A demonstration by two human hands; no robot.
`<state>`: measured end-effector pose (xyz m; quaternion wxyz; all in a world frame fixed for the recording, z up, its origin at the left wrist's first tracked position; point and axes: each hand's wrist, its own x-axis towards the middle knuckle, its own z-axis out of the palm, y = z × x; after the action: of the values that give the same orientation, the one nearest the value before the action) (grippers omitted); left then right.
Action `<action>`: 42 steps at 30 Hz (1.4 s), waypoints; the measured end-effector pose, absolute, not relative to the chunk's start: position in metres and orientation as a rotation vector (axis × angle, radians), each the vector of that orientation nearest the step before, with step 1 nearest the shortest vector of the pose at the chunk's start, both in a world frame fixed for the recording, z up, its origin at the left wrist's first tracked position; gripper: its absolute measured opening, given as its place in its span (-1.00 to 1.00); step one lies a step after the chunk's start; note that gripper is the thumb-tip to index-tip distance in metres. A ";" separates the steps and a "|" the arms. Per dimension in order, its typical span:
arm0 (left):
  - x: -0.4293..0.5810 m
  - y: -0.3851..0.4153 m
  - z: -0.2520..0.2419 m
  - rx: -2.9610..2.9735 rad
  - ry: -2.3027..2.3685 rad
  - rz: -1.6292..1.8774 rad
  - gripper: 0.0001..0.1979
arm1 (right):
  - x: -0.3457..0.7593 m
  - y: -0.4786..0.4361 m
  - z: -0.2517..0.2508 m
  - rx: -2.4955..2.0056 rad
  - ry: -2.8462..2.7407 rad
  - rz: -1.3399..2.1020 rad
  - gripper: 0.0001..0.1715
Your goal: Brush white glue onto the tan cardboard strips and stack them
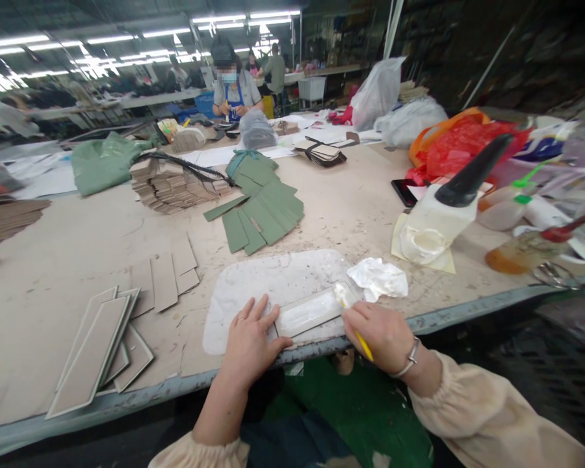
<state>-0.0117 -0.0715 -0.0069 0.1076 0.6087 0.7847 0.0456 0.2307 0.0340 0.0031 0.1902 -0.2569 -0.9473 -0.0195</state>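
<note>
My left hand (253, 335) lies flat with spread fingers, its fingertips and thumb at the left end of a rectangular panel (307, 314). White paste is smeared over the panel's top face. In my right hand (383, 335) is a brush with a yellow handle (364, 346); its paste-covered tip (342, 294) touches the panel's right end. Beneath the panel is a whitish translucent sheet (244, 279) near the table's front edge. A crumpled white tissue (379, 278) sits just beyond my right hand.
Edged panels (90, 354) and plain beige pieces (164, 281) lie to the left. Green strips (266, 214) fan out ahead, beside a bundled brown stack (175, 185). On the right stand a white jug with a black spout (431, 224) and an amber-filled bottle (517, 255). Another person (234, 91) sits opposite.
</note>
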 end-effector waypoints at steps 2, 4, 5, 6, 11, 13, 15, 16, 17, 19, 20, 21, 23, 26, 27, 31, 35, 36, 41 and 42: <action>-0.012 -0.072 -0.008 1.791 2.312 0.134 -0.37 | 0.225 0.028 0.001 -0.646 -2.701 -0.014 -0.84; -0.012 -0.072 -0.009 1.791 2.314 0.133 -0.36 | 0.222 0.024 0.003 -0.567 -2.685 0.023 -0.81; -0.012 -0.072 -0.009 1.791 2.313 0.130 -0.36 | 0.222 0.024 0.004 -0.556 -2.664 0.036 -0.80; -0.013 -0.071 -0.010 1.789 2.313 0.127 -0.36 | 0.224 0.025 0.005 -0.572 -2.636 0.038 -0.79; -0.013 -0.071 -0.009 1.781 2.311 0.115 -0.35 | 0.232 0.032 0.003 -0.742 -2.610 -0.038 -0.81; -0.012 -0.071 -0.008 1.780 2.309 0.113 -0.36 | 0.230 0.027 0.002 -0.683 -2.663 -0.017 -0.81; -0.012 -0.071 -0.006 1.787 2.308 0.119 -0.36 | 0.228 0.020 0.004 -0.611 -2.680 0.020 -0.80; -0.012 -0.071 -0.006 1.792 2.308 0.124 -0.36 | 0.228 0.018 0.007 -0.610 -2.667 0.028 -0.80; -0.011 -0.071 -0.005 1.795 2.307 0.125 -0.36 | 0.229 0.017 0.009 -0.642 -2.643 0.023 -0.79; -0.011 -0.071 -0.005 1.798 2.299 0.121 -0.37 | 0.232 0.018 0.013 -0.757 -2.593 -0.016 -0.79; -0.011 -0.071 -0.004 1.798 2.296 0.119 -0.37 | 0.233 0.019 0.014 -0.804 -2.580 -0.039 -0.80; -0.011 -0.071 -0.005 1.798 2.293 0.116 -0.37 | 0.233 0.019 0.014 -0.834 -2.577 -0.060 -0.80; -0.011 -0.071 -0.006 1.798 2.296 0.118 -0.37 | 0.230 0.017 0.010 -0.819 -2.607 -0.068 -0.81; -0.012 -0.071 -0.009 1.808 2.309 0.132 -0.37 | 0.221 0.009 0.005 -0.687 -2.647 0.028 -0.81; -0.012 -0.072 -0.010 1.810 2.312 0.137 -0.37 | 0.219 0.008 0.004 -0.637 -2.643 0.106 -0.81; -0.013 -0.073 -0.011 1.804 2.304 0.155 -0.36 | 0.221 0.015 0.008 -0.607 -2.384 0.579 -0.91; -0.013 -0.075 -0.008 1.779 2.273 0.178 -0.32 | 0.226 0.033 0.011 -0.936 -1.965 0.863 -0.89; -0.013 -0.075 -0.008 1.768 2.271 0.187 -0.32 | 0.225 0.034 0.010 -0.996 -1.919 0.926 -0.86; -0.012 -0.075 -0.008 1.711 2.279 0.227 -0.31 | 0.205 0.022 0.001 -0.930 -2.010 1.162 -0.83; -0.011 -0.074 -0.008 1.700 2.281 0.234 -0.30 | 0.201 0.018 -0.001 -0.903 -2.036 1.179 -0.83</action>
<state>-0.0113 -0.0745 -0.0080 0.1429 0.5895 0.7909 0.0810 0.2007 0.0177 -0.0007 0.3060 -0.3410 -0.7692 0.4454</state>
